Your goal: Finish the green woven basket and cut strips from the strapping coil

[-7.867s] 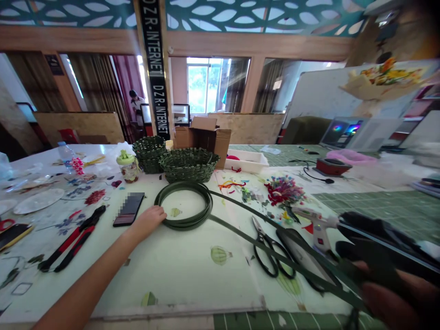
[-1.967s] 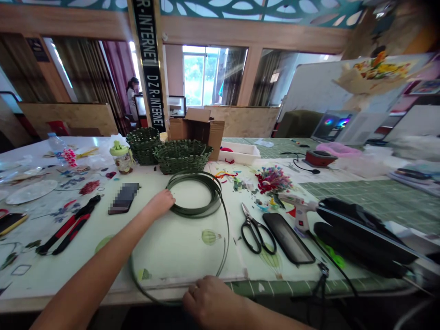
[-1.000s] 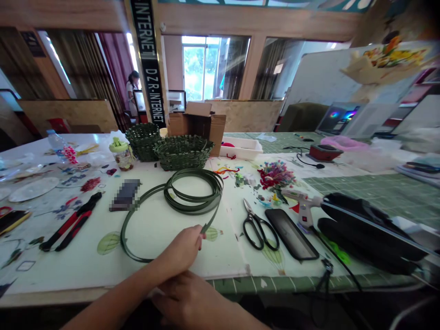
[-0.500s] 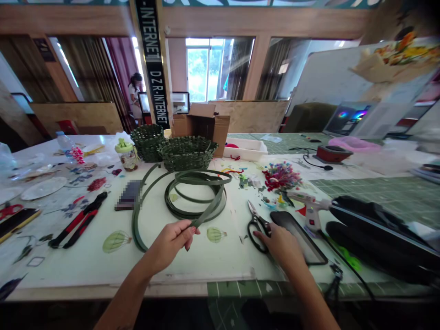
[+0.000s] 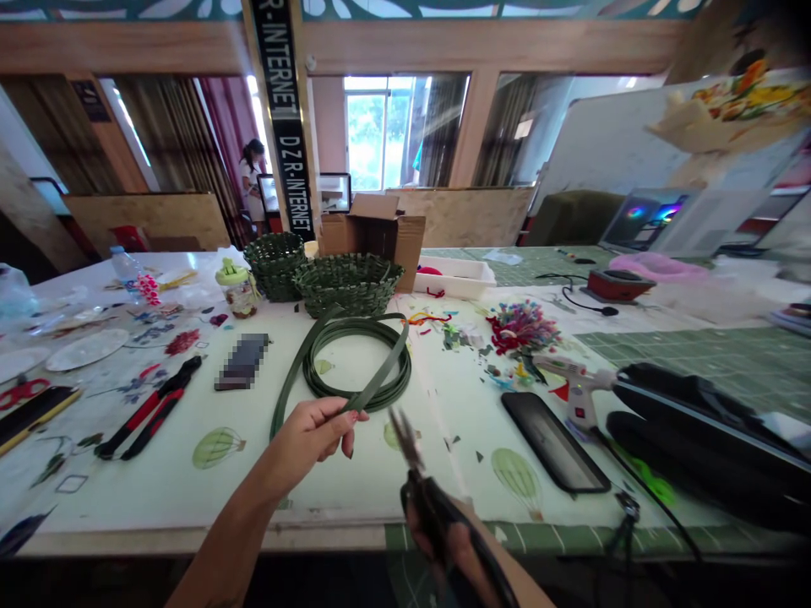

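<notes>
My left hand (image 5: 310, 439) pinches the end of a flat dark green strip (image 5: 380, 376) that runs back to a coil (image 5: 355, 359) of the same strip lying on the white table (image 5: 165, 490). Low at the table's near edge, my right hand (image 5: 453, 540) grips black scissors (image 5: 418, 485). Their blades point up towards the strip's held end, a short way apart from it. Whether the blades are parted is blurred.
Two woven green baskets (image 5: 348, 283) and a cardboard box (image 5: 377, 236) stand behind the coil. A dark phone (image 5: 241, 361) and red pliers (image 5: 149, 408) lie left. A black phone (image 5: 554, 439), glue gun (image 5: 579, 393) and black bag (image 5: 697, 431) lie right. A person (image 5: 253, 181) stands far back.
My right hand has picked the scissors up off the table and brought them in front of me. The loose loop of strip has drawn in; my left hand still pinches its end.
</notes>
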`<state>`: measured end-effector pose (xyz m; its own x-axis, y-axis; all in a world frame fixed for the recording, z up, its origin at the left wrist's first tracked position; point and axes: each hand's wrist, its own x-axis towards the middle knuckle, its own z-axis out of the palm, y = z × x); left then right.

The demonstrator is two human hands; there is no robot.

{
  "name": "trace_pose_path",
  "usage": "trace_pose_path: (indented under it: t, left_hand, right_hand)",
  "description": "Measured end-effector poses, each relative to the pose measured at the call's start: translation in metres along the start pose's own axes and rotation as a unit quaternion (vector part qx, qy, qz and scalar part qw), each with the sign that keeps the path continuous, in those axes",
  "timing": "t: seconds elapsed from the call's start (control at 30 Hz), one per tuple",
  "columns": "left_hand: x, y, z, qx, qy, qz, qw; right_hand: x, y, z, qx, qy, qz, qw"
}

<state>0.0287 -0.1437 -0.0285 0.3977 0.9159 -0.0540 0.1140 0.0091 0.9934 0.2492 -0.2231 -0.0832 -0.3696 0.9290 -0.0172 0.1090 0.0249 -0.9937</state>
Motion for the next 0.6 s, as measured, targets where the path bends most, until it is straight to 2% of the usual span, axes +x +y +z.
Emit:
trace_pose_path:
  t: [0.13,0.4,0.6]
  left_hand:
    - [-0.007,0.002,-0.003,0.005,-0.014,0.002,1.0]
    - [-0.011,0.0,-0.005,0.0,-0.045,-0.012,0.999]
    - [-0.014,0.003,-0.006,0.015,-0.032,-0.02,0.999]
  right_hand:
    - [0.003,-0.012,0.014,-0.135,-0.026,-0.035,0.99]
    - [0.023,-0.016,0.019,-0.143,-0.032,-0.053,0.988]
    - [0.03,-0.018,0.018,-0.162,-0.049,-0.073,0.983]
